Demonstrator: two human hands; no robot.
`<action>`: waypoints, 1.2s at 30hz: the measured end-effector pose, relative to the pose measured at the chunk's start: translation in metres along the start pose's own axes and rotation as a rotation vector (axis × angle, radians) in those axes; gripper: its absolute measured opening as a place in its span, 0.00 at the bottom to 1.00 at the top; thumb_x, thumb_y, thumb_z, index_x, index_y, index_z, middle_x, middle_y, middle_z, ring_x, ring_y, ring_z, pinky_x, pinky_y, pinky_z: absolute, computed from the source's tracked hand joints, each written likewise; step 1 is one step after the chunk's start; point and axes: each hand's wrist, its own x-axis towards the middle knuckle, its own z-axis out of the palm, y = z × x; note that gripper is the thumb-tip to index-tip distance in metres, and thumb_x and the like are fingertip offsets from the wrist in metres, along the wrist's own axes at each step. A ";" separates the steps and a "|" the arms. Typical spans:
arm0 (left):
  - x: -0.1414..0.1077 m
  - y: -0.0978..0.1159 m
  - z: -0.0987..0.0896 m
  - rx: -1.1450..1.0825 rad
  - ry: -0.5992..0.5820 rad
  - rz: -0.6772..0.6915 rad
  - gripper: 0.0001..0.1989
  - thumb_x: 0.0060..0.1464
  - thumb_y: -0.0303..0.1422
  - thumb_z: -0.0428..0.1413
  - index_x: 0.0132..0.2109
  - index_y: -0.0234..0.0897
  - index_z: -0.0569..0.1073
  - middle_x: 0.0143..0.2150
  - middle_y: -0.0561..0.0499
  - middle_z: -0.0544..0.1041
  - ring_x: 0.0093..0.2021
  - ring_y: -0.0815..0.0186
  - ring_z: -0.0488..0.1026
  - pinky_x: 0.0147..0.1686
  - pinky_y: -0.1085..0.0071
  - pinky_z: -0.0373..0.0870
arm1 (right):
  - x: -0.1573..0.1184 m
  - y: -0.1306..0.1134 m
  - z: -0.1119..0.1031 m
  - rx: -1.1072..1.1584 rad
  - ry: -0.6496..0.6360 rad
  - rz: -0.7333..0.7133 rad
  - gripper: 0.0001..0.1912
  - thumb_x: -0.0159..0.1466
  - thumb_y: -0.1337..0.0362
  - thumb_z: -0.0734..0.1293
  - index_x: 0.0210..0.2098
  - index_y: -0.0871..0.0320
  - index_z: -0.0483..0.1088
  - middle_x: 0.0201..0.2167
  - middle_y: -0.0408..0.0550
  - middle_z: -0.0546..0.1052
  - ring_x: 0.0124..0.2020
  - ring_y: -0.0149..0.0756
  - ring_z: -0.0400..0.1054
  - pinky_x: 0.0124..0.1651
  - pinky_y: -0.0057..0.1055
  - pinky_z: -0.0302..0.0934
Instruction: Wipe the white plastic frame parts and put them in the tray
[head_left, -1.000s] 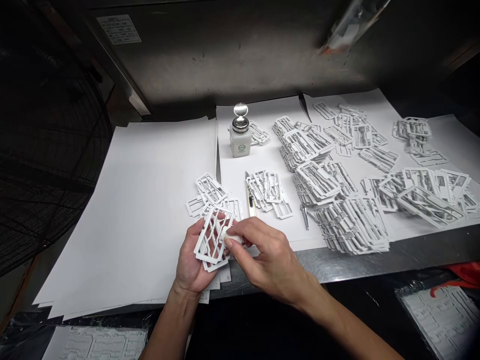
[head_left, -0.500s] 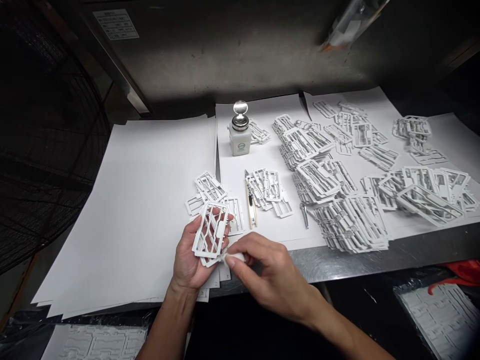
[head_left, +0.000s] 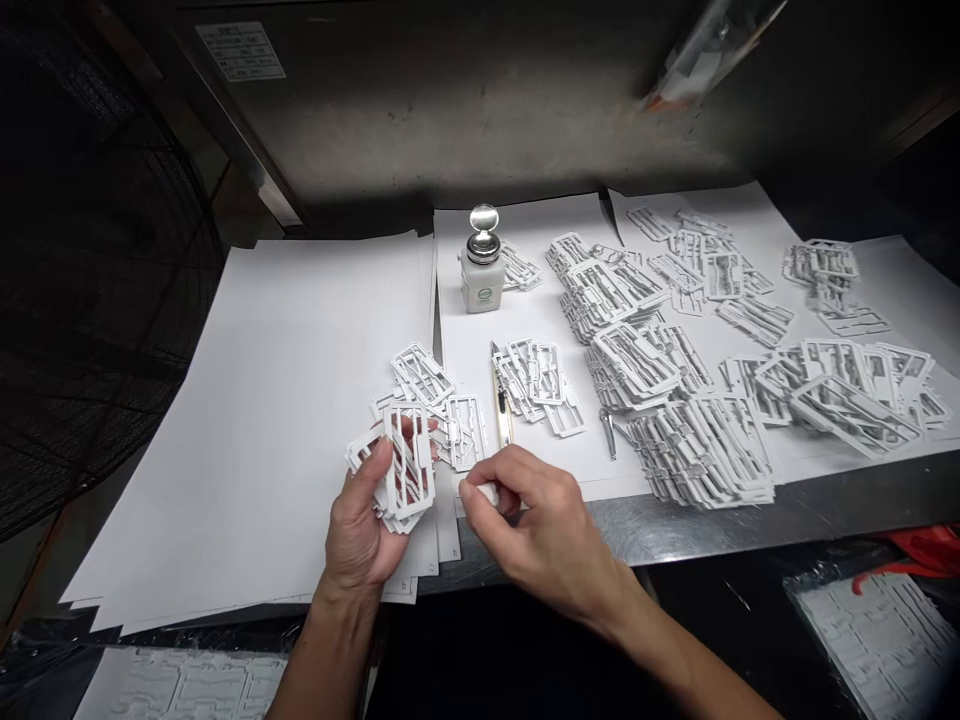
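My left hand is closed on several thin white slotted frames, fanned over the palm with the thumb on top. To its right, my right hand pinches a small white wad; most of it is hidden by the fingers, and its material is unclear. The two hands are apart. Just beyond my left hand lie loose white frames on the paper. A utility knife with a yellowish handle rests beyond my right hand, beside a small heap of frames.
A pump-top bottle stands at the back with its lid raised. Stacks of white frames cover the right side. A nail clipper lies before them. White paper sheets spread left. A wire fan guard is at far left.
My left hand has moved left and its frames are now fanned out. My right hand, still pinching the white wad, has come away from the frames.
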 end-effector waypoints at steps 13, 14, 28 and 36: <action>-0.002 0.003 -0.008 0.089 0.105 0.092 0.13 0.50 0.37 0.58 0.43 0.37 0.73 0.38 0.49 0.77 0.36 0.65 0.74 0.35 0.72 0.71 | 0.000 0.003 0.009 0.102 -0.176 0.186 0.12 0.65 0.64 0.59 0.25 0.58 0.61 0.20 0.39 0.59 0.21 0.27 0.51 0.24 0.26 0.47; -0.001 0.005 -0.009 0.027 0.104 0.026 0.15 0.51 0.40 0.56 0.43 0.36 0.74 0.39 0.47 0.77 0.37 0.63 0.75 0.35 0.70 0.72 | 0.001 0.004 0.010 0.244 -0.221 0.252 0.13 0.66 0.62 0.58 0.25 0.58 0.61 0.20 0.38 0.58 0.21 0.26 0.50 0.23 0.25 0.46; 0.009 0.009 -0.020 0.432 0.027 -0.040 0.26 0.43 0.31 0.62 0.52 0.37 0.67 0.36 0.49 0.76 0.31 0.66 0.73 0.37 0.66 0.70 | 0.008 0.037 0.002 0.107 -0.158 0.552 0.17 0.64 0.57 0.60 0.49 0.60 0.64 0.16 0.36 0.63 0.19 0.28 0.56 0.23 0.24 0.49; 0.016 -0.001 0.007 1.389 0.037 0.218 0.18 0.51 0.39 0.52 0.51 0.44 0.66 0.40 0.49 0.76 0.35 0.58 0.73 0.36 0.63 0.65 | 0.003 0.039 0.005 0.045 -0.229 0.521 0.17 0.64 0.59 0.59 0.51 0.59 0.63 0.17 0.36 0.66 0.20 0.29 0.59 0.24 0.24 0.51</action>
